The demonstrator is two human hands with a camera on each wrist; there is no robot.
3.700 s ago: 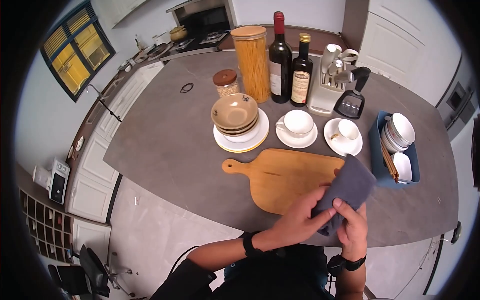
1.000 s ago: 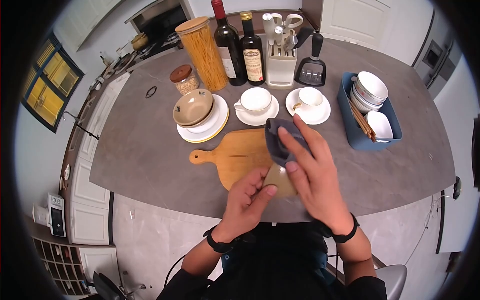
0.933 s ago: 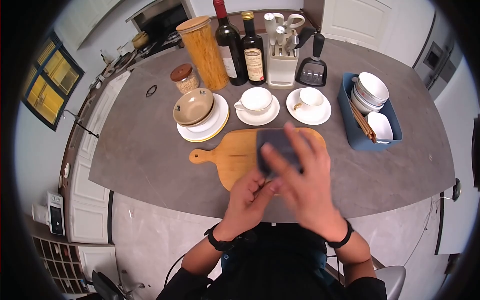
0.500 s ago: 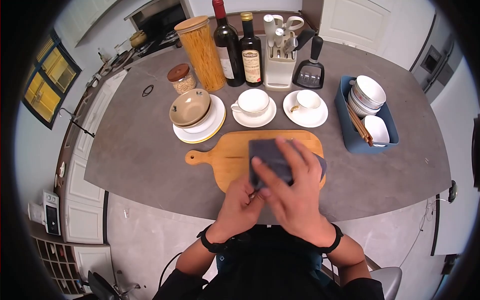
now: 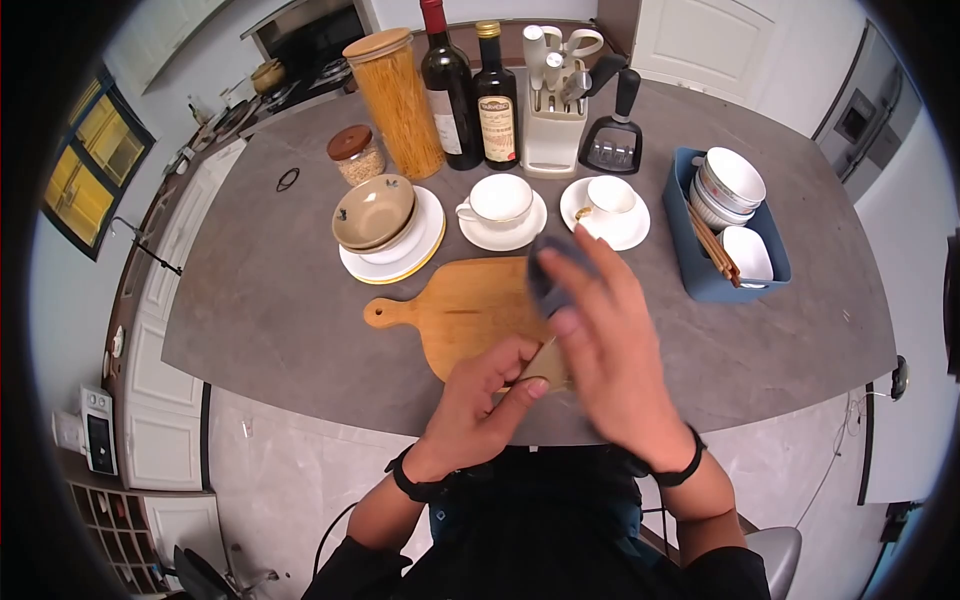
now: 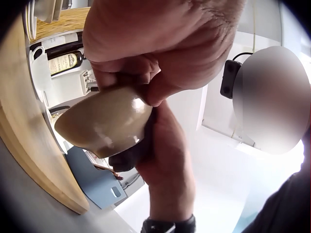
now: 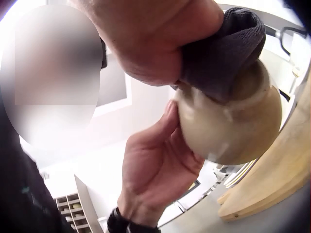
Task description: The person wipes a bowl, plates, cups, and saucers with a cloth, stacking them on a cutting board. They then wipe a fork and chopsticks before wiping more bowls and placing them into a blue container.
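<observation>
Over the wooden cutting board (image 5: 455, 335), my left hand (image 5: 480, 405) grips a glossy tan bowl (image 5: 545, 368) by its edge, thumb on the near side. My right hand (image 5: 625, 370) holds a dark grey cloth (image 5: 550, 285) against the bowl; hand and cloth are blurred in the head view. From the right wrist, the cloth (image 7: 214, 70) is bunched at the bowl's raised foot ring (image 7: 252, 87), so the underside is turned up. The left wrist view shows the bowl (image 6: 104, 121) tilted, with the cloth (image 6: 129, 158) behind it.
Beyond the board stand stacked brown bowls (image 5: 375, 215) on white plates (image 5: 425, 255), and two cups (image 5: 500, 200) on saucers. A blue bin (image 5: 720, 285) with bowls and chopsticks is at right. Jars, bottles (image 5: 497, 110), a knife block (image 5: 553, 140) and a black-handled utensil (image 5: 612, 145) line the back.
Earlier both hands held only the folded cloth, and the brown stack was taller. A bowl is now in my left hand. Since half a second ago, the cloth has shifted from spread over it to bunched.
</observation>
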